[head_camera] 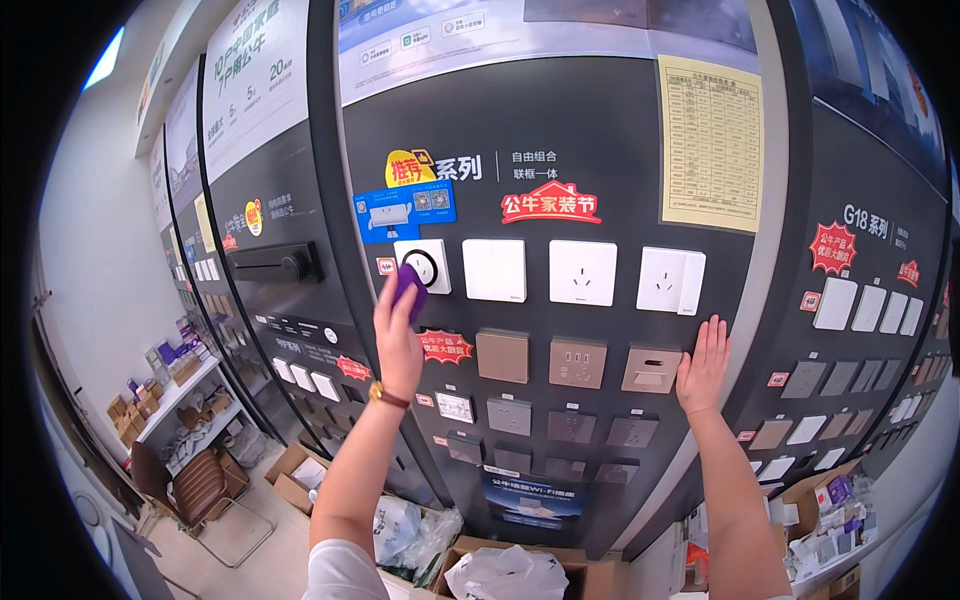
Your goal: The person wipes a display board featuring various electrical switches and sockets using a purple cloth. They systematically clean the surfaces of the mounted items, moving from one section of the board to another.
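Observation:
My left hand (399, 322), with a watch on its wrist, is closed around a purple cloth (409, 292). The cloth lies against the lower left part of a white wall socket (439, 279) with a black ring, mounted on a dark display panel (480, 195). To the right of that socket are a white switch plate (494, 270), a white socket (583, 273) and a white socket with a side strip (670, 280). My right hand (703, 367) rests flat on the panel with its fingers up, beside a gold-brown plate (652, 369), and holds nothing.
Open cardboard boxes with plastic bags (508, 574) stand below the panel. A brown chair (187, 487) and a white shelf (176, 390) with small boxes are at the left. More boxes and goods (832, 517) lie at the lower right. A yellow printed sheet (710, 142) hangs upper right.

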A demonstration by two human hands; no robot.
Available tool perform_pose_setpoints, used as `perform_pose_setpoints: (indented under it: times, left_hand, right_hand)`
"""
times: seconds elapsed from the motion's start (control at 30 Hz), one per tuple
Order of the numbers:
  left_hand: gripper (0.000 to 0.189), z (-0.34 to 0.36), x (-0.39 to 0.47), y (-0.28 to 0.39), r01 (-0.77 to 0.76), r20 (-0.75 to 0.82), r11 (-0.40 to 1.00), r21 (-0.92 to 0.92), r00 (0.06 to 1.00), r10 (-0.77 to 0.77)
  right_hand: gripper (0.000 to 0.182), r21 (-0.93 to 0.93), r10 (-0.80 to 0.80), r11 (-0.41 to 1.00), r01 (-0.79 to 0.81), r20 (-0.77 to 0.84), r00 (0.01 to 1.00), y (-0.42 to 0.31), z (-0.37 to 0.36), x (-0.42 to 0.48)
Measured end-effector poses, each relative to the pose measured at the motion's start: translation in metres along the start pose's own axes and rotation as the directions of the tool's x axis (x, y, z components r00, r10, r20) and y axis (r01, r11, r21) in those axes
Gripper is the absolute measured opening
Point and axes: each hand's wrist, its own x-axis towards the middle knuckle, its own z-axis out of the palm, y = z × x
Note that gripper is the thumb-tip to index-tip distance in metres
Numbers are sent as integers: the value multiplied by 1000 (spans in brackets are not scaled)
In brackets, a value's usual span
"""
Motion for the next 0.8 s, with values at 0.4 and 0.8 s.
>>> perform_pose_setpoints:
  times: [0.4, 0.8]
  left_hand:
    - [60, 74, 4, 0, 4, 107, 1000, 16, 994, -6]
    - [56, 75, 31, -15, -60, -21, 998, 7, 998, 60]
  right_hand:
    - [67, 1, -5, 1000, 5, -1, 1000, 1, 2, -1]
    - [65, -23, -6, 1000, 5, -31, 999, 1, 0, 2]
